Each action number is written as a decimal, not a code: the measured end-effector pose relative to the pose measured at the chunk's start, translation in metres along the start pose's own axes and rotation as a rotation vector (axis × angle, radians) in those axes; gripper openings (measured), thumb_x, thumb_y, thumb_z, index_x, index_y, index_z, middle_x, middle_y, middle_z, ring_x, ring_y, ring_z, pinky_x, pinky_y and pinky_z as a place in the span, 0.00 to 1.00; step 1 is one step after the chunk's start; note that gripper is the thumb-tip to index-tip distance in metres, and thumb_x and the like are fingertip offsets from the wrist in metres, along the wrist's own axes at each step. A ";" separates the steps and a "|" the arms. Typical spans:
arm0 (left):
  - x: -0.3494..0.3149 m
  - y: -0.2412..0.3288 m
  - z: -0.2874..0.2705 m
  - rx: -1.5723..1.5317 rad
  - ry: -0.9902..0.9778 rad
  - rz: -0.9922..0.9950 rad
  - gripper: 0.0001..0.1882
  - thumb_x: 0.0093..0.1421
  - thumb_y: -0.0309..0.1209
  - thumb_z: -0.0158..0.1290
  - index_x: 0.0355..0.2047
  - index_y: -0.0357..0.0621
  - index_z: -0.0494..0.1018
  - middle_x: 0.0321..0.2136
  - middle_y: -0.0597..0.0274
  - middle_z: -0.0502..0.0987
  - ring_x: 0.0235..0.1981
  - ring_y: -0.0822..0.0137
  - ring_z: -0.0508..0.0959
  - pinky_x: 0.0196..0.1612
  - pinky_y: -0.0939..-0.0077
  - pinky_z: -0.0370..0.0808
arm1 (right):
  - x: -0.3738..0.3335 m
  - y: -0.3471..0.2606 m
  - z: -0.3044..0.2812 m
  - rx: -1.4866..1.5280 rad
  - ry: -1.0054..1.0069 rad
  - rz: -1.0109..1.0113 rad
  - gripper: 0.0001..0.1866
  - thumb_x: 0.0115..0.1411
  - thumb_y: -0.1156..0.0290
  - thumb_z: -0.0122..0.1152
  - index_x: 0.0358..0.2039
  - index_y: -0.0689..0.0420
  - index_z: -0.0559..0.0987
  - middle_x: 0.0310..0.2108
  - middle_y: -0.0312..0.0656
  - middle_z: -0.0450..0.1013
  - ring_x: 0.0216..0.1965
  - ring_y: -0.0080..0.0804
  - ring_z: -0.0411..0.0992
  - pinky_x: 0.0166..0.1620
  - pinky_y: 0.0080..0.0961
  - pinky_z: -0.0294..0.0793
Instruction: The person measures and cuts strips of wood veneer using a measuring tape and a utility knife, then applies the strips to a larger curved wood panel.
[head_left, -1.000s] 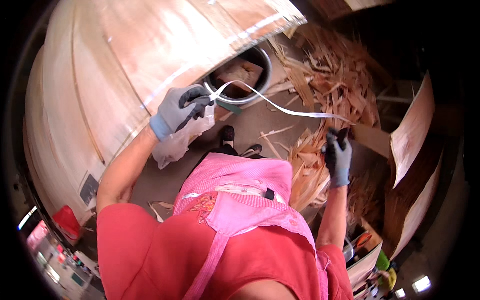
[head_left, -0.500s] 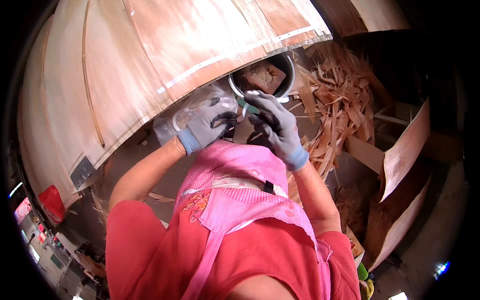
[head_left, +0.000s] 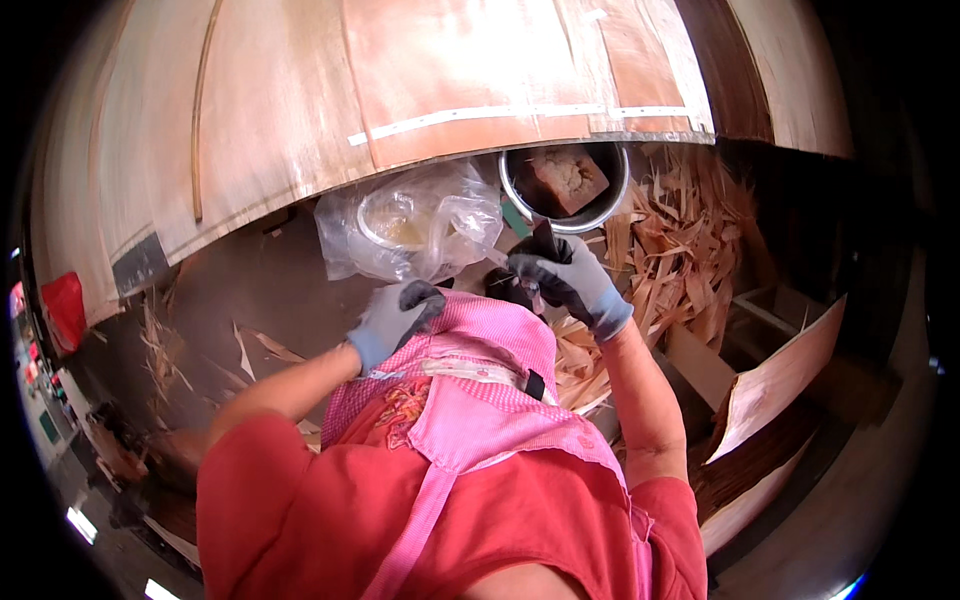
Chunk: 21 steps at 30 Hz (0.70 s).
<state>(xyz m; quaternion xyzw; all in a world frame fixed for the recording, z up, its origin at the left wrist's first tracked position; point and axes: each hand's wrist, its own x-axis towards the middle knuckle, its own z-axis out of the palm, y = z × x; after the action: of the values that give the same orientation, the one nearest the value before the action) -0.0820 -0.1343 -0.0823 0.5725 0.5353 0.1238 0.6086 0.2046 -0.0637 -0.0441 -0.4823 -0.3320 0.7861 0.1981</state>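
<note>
Both my hands wear grey gloves with black palms and fingers. My left hand is by the lap of my pink checked apron, fingers curled in; whether anything is inside them is hidden. My right hand is closed in a pinch near my knees. A dark flat piece juts up by its fingers, too unclear to name. Just ahead lies a crumpled clear plastic bag around a round pale container. Right of the bag stands a round metal-rimmed pot with a torn brownish block in it.
A large veneer-covered work surface with white tape along it spans the far side. Wood veneer scraps are heaped at right, beside bent veneer sheets. A red cloth or bag hangs at the left edge.
My left hand has come back from the plastic bag to my lap, uncovering the bag. My right hand has drawn down from the pot's rim. The view has shifted.
</note>
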 end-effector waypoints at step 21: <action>0.082 -0.108 0.031 -1.386 -0.023 -0.506 0.35 0.67 0.60 0.36 0.51 0.41 0.72 0.41 0.48 0.81 0.38 0.50 0.83 0.38 0.52 0.80 | -0.069 -0.104 0.028 -0.160 -0.101 -0.464 0.12 0.43 0.72 0.71 0.25 0.67 0.82 0.18 0.45 0.77 0.17 0.29 0.76 0.22 0.22 0.73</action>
<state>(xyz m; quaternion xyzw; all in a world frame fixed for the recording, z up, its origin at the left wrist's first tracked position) -0.0748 -0.1225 -0.2204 -0.0831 0.4435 0.2833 0.8463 0.2104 -0.0436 0.0823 -0.3676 -0.5045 0.7138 0.3175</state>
